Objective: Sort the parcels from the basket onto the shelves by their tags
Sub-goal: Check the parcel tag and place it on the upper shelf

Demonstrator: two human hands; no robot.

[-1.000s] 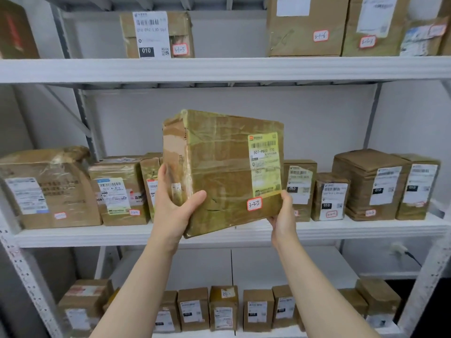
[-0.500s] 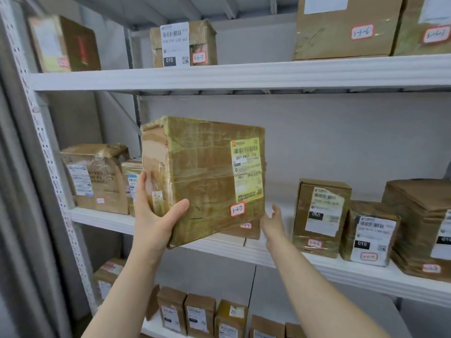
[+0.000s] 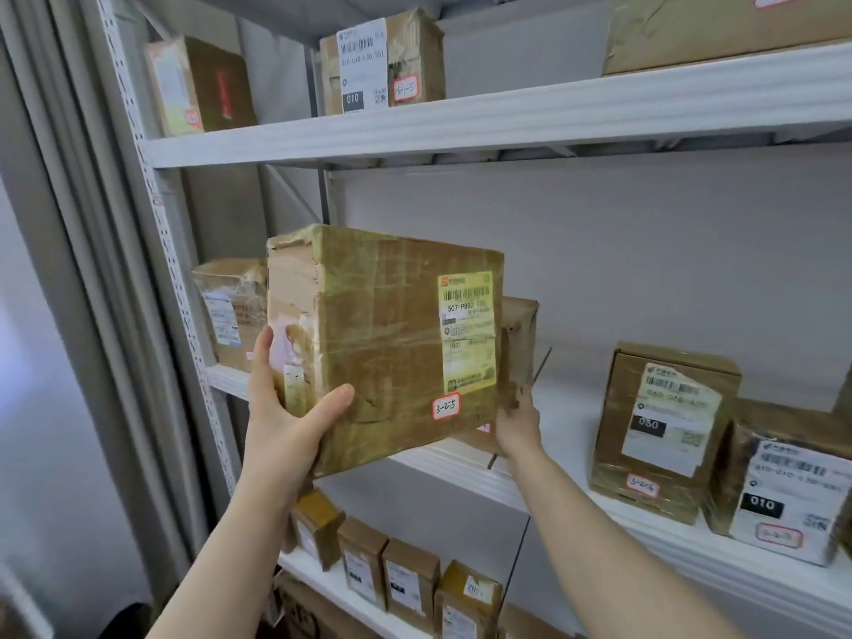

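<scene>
Gripping the parcel [image 3: 382, 343] at its lower left corner, the left hand [image 3: 281, 422] has its thumb across the front and its fingers clamped on the side. The parcel, with tag [image 3: 446, 406] reading 3-2-5, is held tilted before the middle shelf [image 3: 456, 463]. The right hand [image 3: 518, 426] is at its lower right edge; fingers blurred, state cannot be told.

Tape-wrapped brown parcel [image 3: 382, 343], tilted and held up before the middle shelf [image 3: 576, 408]; yellow label [image 3: 466, 332] at its 3 o'clock, red-edged tag [image 3: 446, 406] "3-2-5" at 5 o'clock.
</scene>
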